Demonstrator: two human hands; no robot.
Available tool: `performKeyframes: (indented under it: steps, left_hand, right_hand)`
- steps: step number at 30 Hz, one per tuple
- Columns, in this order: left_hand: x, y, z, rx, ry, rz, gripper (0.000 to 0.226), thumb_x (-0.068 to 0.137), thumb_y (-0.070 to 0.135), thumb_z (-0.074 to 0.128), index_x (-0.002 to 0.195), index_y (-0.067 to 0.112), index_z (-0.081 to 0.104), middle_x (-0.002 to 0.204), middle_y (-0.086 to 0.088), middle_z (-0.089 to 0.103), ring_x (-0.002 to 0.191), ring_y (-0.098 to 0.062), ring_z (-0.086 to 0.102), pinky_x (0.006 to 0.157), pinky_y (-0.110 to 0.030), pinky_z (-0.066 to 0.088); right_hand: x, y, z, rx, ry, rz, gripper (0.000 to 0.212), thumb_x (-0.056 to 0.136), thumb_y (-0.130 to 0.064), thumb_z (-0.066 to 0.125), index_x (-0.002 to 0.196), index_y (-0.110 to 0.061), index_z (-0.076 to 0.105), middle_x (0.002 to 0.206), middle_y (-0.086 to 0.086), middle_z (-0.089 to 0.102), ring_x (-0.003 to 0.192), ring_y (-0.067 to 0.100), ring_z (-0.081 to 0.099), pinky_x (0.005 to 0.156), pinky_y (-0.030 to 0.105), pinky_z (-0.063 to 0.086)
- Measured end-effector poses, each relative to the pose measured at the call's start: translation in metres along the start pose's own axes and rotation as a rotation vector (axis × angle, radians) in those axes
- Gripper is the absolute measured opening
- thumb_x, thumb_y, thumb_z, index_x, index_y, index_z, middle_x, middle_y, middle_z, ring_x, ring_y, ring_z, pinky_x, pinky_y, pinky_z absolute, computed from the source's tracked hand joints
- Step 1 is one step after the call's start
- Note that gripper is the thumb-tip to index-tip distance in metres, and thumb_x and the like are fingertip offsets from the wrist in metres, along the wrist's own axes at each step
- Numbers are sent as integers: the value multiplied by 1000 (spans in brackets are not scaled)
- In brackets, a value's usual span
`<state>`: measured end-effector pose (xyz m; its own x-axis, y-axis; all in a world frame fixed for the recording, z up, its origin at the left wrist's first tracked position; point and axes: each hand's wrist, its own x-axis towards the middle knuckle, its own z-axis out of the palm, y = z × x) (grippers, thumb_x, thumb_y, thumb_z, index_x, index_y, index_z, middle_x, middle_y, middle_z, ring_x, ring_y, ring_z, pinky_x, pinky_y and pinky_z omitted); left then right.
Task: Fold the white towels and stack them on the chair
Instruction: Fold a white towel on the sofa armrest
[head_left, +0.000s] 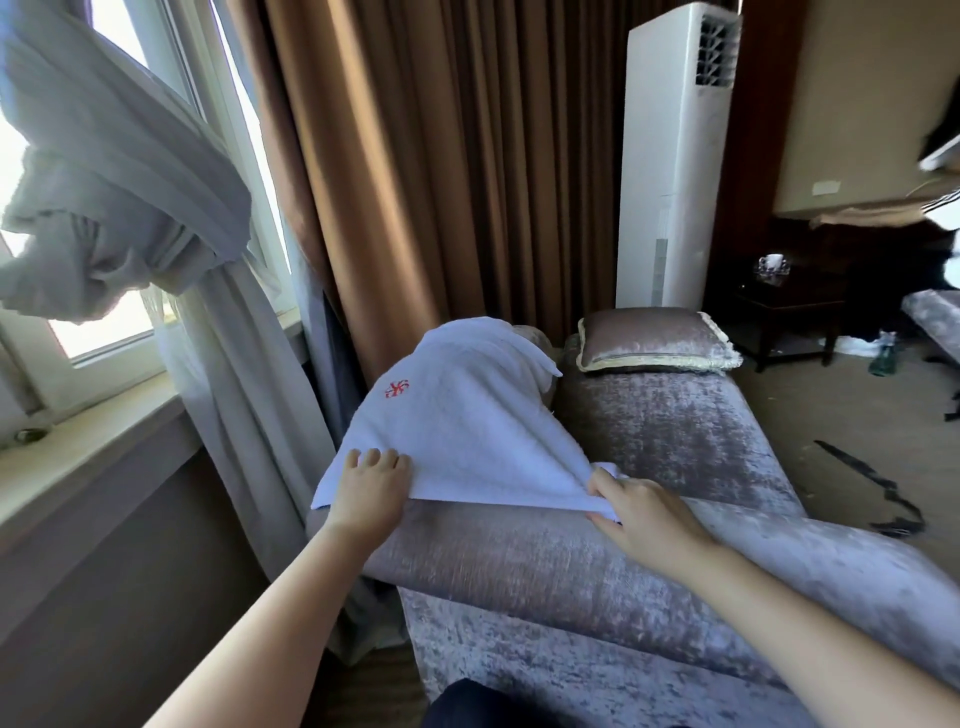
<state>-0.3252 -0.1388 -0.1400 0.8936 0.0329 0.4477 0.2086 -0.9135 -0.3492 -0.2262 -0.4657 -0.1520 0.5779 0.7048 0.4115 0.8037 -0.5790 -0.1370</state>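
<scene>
— So, where does the white towel (467, 415) lie?
— Draped over a raised part of the chair (675, 447), on its left side. The chair is a long seat in grey-mauve velvet. The cloth humps up at its far end, and its near edge is stretched between the two hands, just above the padded roll closest to the camera. A red stitched emblem (397, 388) shows on the towel's left half.
— And the left hand (371, 488)?
— It grasps the near left edge, with its fingers (375, 458) curled over the top of the cloth and the thumb hidden beneath.
— The right hand (641, 514)?
— It pinches the near right corner, thumb on top and fingers tucked under the edge.
— What stands around them?
— A fringed cushion (657, 338) sits at the far end of the seat, just beside the towel's hump. Behind it a tall white air conditioner (670, 156) stands upright next to brown curtains (441, 156). On the left a pale sheer curtain (119, 208), tied in a knot, hangs by the window (130, 47). A dark side table (789, 306) stands at the far right.
</scene>
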Motion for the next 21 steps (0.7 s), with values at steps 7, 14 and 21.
performKeyframes:
  steps: [7, 14, 21]
  left_hand:
    - [-7, -8, -22, -13, -117, 148, 41, 83, 1, 48, 121, 12, 56, 110, -4, 61, 93, -26, 61, 80, -38, 46]
    - [-10, -16, -59, 45, -35, 143, 38, 72, 8, 72, 108, 13, 62, 103, -2, 63, 88, -23, 64, 63, -32, 42]
    - [-4, -31, -101, 149, 106, 306, 40, 42, -5, 80, 69, 15, 59, 61, 4, 54, 51, -18, 56, 42, -28, 41]
  right_hand:
    - [-7, 29, -26, -121, 74, 60, 41, 58, 14, 73, 77, -13, 49, 76, 0, 42, 68, 22, 46, 53, 27, 29]
    - [5, 24, -44, -297, 152, 392, 13, 90, -14, 57, 94, -11, 45, 80, 4, 50, 47, 16, 23, 43, 30, 12]
    - [0, 27, -43, -261, 25, 609, 17, 93, -7, 49, 110, -11, 53, 107, 8, 54, 66, 25, 39, 52, 31, 26]
